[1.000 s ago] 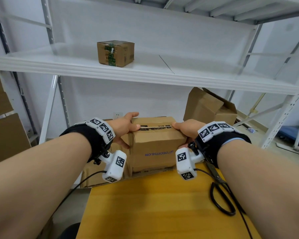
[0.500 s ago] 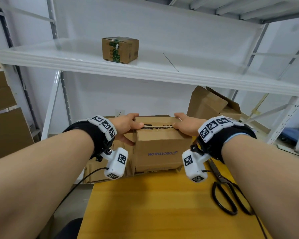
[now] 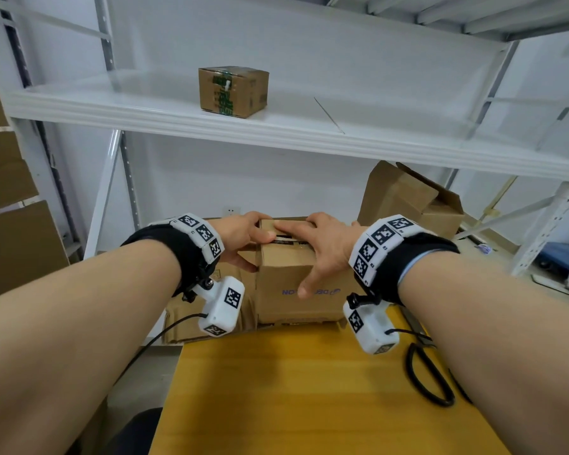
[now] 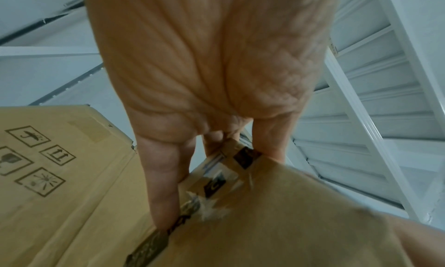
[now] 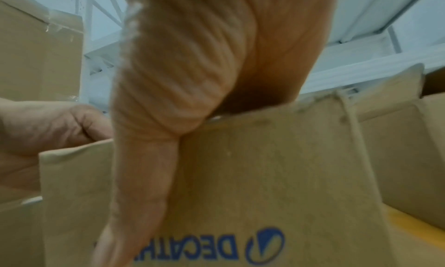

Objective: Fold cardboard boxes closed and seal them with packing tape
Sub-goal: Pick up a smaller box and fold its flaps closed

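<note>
The cardboard box (image 3: 296,284) stands at the far edge of the yellow desk (image 3: 309,389), at twelve o'clock from the person. The left hand (image 3: 240,238) grips its upper left corner, thumb on top and fingers curled down the left side. The right hand (image 3: 322,247) lies spread over the top, index finger stretched flat along the centre seam (image 3: 286,238) and thumb reaching down the front face.

Risks, as I judge them: the box sits right at the desk's far rim, so a firm downward press or a push away could tip it onto the flattened cardboard (image 3: 194,320) behind. If the right fingers lift before tape goes on, the flaps may spring open. The old torn tape (image 4: 216,178) at the corner could keep a new strip from bonding.

No tape roll is visible. The scissors (image 3: 424,372), at four o'clock, are partly covered by the right forearm. The right wrist view is blurred, and the box's far side is hidden.
</note>
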{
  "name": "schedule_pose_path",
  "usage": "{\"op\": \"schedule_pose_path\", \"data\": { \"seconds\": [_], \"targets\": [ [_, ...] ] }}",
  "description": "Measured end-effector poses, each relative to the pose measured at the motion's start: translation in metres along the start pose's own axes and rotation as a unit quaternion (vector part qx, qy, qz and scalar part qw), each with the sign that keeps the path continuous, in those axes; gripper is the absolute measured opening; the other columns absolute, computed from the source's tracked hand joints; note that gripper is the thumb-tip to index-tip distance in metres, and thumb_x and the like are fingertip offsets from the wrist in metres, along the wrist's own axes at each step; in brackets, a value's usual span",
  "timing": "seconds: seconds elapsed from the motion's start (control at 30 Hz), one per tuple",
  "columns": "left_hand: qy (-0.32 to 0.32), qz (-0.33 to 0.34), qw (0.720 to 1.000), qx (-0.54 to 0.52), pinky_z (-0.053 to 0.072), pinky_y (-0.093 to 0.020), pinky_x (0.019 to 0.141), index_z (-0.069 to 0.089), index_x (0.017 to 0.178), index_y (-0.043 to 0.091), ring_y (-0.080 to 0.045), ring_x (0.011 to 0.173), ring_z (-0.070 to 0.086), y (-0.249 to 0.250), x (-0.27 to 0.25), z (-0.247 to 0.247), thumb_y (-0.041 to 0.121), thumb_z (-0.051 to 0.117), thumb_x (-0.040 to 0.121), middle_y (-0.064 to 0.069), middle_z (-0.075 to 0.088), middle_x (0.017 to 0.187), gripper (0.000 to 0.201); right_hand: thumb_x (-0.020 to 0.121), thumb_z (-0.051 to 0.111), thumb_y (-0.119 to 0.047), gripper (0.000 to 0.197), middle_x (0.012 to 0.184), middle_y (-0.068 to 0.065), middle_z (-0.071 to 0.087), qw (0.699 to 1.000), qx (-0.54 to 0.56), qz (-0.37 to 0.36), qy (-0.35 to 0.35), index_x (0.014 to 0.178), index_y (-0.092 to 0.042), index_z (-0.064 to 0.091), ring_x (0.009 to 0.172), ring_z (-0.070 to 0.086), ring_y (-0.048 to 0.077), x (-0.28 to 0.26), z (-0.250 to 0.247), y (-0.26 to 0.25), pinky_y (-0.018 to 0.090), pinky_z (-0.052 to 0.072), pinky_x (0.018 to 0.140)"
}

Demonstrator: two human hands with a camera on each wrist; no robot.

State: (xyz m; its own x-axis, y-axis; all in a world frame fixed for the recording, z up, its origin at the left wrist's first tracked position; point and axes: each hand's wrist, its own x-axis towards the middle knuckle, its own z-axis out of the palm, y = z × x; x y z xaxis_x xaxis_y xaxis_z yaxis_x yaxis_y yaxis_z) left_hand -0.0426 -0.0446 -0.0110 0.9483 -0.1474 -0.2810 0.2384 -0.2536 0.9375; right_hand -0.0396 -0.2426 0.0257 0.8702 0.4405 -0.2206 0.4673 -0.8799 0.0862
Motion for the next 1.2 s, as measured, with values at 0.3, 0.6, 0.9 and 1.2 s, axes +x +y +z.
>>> {"op": "schedule_pose_path", "data": {
  "seconds": [0.3,0.6,0.9,1.2],
  "targets": [
    [0.007,-0.076,0.991,-0.114,0.044,-0.065,0.096,0.026,0.153,0.029,-0.050,0.136,0.034,-0.020,-0.002,-0.009,0.082,0.048,0.075,-0.018,0.024,0.157,0.097,0.064,0.080,-0.068,0.113,0.140,0.013,0.033,0.983,0.128,0.072,0.112,0.149,-0.064,0.006,0.132,0.032,0.037,-0.008,-0.025,0.014,0.042,0.036,0.095],
    [0.038,-0.016,0.969,-0.246,0.056,-0.040,0.084,0.061,0.116,0.009,-0.026,0.084,0.062,-0.008,-0.009,-0.003,0.056,0.059,0.089,-0.013,0.057,0.109,0.054,0.049,0.078,-0.079,0.117,0.144,0.014,0.035,0.942,0.271,0.138,0.146,0.140,-0.074,0.004,0.126,0.046,0.040,-0.004,-0.032,0.021,0.049,0.044,0.106],
    [0.118,-0.037,0.963,-0.239,0.044,-0.026,0.051,0.060,0.115,0.016,-0.021,0.075,0.063,-0.011,-0.007,0.012,0.052,0.048,0.098,-0.006,0.065,0.098,0.042,0.036,0.078,-0.080,0.121,0.142,0.012,0.041,0.934,0.291,0.141,0.152,0.136,-0.075,0.010,0.120,0.053,0.038,-0.001,-0.032,0.023,0.048,0.048,0.102],
    [0.136,-0.077,0.927,-0.342,0.039,-0.017,0.035,0.058,0.087,0.013,-0.019,0.039,0.055,-0.010,-0.001,-0.003,0.042,0.053,0.098,-0.007,0.064,0.075,0.032,0.014,0.085,-0.078,0.125,0.142,0.005,0.046,0.885,0.427,0.103,0.152,0.125,-0.080,0.028,0.113,0.062,0.032,0.010,-0.022,0.036,0.047,0.056,0.095]
  ]
}}
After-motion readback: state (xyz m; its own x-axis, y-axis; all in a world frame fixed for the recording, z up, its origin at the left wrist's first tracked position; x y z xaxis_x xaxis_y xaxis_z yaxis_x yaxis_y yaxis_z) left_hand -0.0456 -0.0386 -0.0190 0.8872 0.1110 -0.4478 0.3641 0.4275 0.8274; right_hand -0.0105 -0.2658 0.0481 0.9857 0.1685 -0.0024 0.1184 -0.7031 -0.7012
